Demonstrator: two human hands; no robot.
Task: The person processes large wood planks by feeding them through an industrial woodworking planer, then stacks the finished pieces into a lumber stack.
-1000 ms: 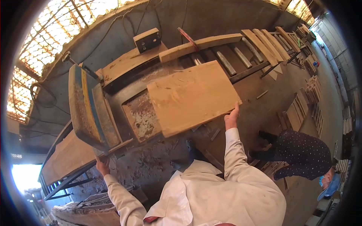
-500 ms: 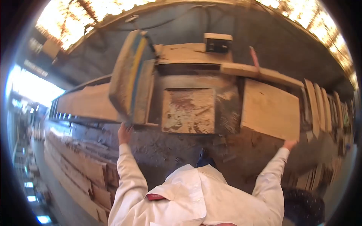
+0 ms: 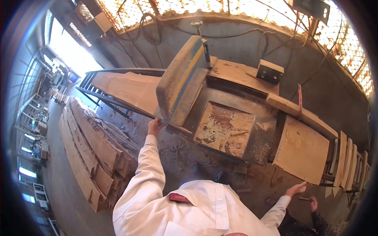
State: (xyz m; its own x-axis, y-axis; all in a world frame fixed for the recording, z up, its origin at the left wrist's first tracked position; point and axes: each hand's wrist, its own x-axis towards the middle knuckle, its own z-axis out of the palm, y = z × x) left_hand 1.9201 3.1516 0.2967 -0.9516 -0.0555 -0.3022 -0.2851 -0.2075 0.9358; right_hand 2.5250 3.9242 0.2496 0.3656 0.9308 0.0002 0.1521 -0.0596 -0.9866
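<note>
My left hand (image 3: 154, 126) is at the front corner of a dusty woodworking machine, just below its upright housing (image 3: 180, 76) with yellow and blue stripes. Its fingers are curled against that corner; what they grip, if anything, is hidden. Right of the housing lies the machine's metal bed, with a square panel (image 3: 224, 128) strewn with sawdust and chips. Beyond it on the right is a flat wooden board (image 3: 302, 149). My right hand (image 3: 296, 189) is held just off the board's near edge, fingers loosely apart and nothing in them.
Another person's hand (image 3: 313, 204) and dark spotted sleeve are at lower right, near my right hand. Stacked rough planks (image 3: 92, 153) lie on the floor to the left. A long plank (image 3: 126, 88) rests on a roller frame behind. Upright slats (image 3: 346, 161) stand far right.
The view has turned, so the machine appears farther right and tilted. My right hand has come off the board's corner. Another person's hand has come into view at lower right.
</note>
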